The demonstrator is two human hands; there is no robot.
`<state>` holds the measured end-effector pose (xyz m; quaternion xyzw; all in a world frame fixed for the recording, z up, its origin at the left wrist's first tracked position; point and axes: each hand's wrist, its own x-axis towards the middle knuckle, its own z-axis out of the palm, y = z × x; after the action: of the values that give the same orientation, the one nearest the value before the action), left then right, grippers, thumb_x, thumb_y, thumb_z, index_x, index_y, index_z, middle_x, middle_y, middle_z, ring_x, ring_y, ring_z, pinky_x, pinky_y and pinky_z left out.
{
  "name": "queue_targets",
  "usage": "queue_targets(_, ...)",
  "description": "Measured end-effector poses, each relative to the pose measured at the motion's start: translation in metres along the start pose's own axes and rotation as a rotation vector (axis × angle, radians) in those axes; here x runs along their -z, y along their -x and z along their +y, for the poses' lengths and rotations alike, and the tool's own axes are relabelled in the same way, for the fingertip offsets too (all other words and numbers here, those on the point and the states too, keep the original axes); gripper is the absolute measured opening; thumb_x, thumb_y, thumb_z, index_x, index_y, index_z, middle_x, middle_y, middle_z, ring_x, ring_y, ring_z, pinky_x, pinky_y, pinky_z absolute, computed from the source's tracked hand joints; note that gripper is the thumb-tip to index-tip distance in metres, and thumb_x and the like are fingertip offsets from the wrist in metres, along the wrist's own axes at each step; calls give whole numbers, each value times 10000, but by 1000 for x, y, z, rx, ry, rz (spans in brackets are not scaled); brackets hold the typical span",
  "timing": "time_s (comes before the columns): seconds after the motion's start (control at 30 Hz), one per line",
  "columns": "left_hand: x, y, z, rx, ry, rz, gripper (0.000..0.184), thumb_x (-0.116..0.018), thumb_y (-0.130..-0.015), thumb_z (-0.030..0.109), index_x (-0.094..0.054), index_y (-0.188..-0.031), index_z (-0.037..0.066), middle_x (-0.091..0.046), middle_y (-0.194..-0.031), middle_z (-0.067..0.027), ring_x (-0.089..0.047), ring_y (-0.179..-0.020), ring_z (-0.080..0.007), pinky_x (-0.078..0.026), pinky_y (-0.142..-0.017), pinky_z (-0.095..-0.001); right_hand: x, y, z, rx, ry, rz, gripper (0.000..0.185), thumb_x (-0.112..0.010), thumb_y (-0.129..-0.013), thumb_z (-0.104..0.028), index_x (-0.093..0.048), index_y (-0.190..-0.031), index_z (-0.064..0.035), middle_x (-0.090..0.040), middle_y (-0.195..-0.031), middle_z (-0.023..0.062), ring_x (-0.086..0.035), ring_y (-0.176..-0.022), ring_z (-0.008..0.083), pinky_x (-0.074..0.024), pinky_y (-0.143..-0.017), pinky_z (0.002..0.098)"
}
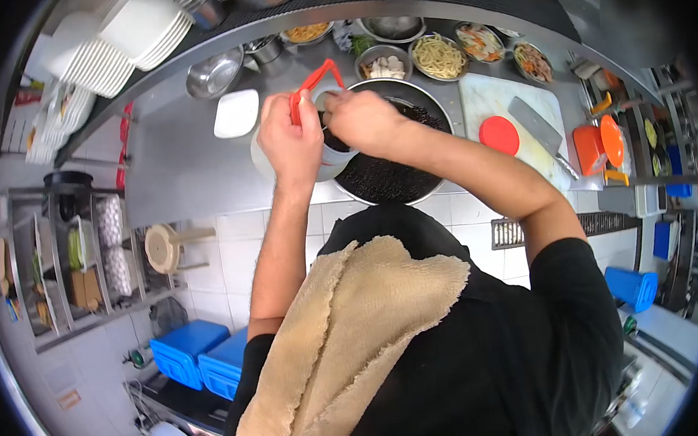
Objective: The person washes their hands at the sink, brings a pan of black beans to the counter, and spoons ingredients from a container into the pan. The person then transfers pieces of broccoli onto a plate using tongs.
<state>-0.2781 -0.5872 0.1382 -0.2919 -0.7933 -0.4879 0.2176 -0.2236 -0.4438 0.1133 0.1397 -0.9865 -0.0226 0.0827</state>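
Red and bent into an angle, a strip [316, 74] stands up from the left hand [292, 133], whose fingers close around it with the thumb pressed on. The right hand [365, 123] curls over a pale tub [337, 159], fingers bunched; I cannot tell what they pinch, as the knuckles hide the tips. The tub, with something dark inside, sits between the wrists, at the left rim of a big bowl [435, 97] of small dark bits.

That bowl reaches the front edge of the counter [170, 169], close against the person, so room is tight there. A white board [473, 98] lies just beside it on the right. On the left, steel opens out past one white dish [236, 114] (the widest stretch for moving). At the back, a shelf [313, 15] edges the space.

Counted along the back: five bowls of food, holding yellow bits [307, 33], white pieces [385, 66], pale strips [438, 57], mixed shreds [479, 44] and brownish pieces [533, 63]; two other metal bowls [216, 73]; one pot [265, 50]. On the board are one knife [537, 124] and one round red lid [499, 135]. Farther out are one stool [161, 249] and three blue bins [188, 352], two left and one right. One tan towel [363, 321] drapes the person's shoulder.
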Motion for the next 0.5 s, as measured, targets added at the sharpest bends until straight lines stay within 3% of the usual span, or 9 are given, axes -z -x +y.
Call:
queue_targets(0.07, -4, 3, 2, -8, -3, -18, 179, -702, -917, 114, -622, -818, -12, -655, -855, -156, -640, -740, -357, -503, -668, -436, 4, -12, -7, -52, 34, -214, 188, -679, -813, -142, -778, -930, -34, -741, -969, 121, -738, -954, 255, -600, -751, 418)
queue_targets(0.17, -5, 2, 4, -24, -22, -36, 173, -696, -919, 113, -623, -819, -8, -656, -855, -150, -643, -731, -356, -506, -658, -441, 16, -14, -9, -10, -15, -317, 218, -689, -805, -151, -784, -960, -31, -755, -932, 124, -748, -930, 277, -602, -739, 438)
queue_targets(0.37, -9, 1, 5, -29, -50, -31, 173, -697, -925, 137, -628, -836, 7, -648, -856, -148, -641, -730, -368, -508, -654, -449, 25, 16, 7, -68, -189, 187, 143, -648, -832, -91, -719, -942, -34, -716, -955, 159, -723, -899, 337, -593, -757, 455)
queue_targets(0.47, -10, -2, 5, -25, -80, -44, 178, -692, -931, 153, -631, -847, 9, -648, -861, -150, -643, -740, -377, -508, -659, -455, 33, 46, 8, -129, -238, 252, 147, -621, -845, -69, -674, -978, -31, -700, -1005, 159, -714, -899, 322, -590, -755, 445)
queue_targets(0.5, -10, -3, 4, -25, -94, -53, 180, -690, -933, 159, -633, -850, 9, -648, -862, -150, -644, -744, -379, -507, -660, -457, 34, 54, 9, -218, -342, 145, 172, -609, -878, -69, -662, -1036, -28, -692, -1043, 156, -697, -959, 343, -569, -794, 475)
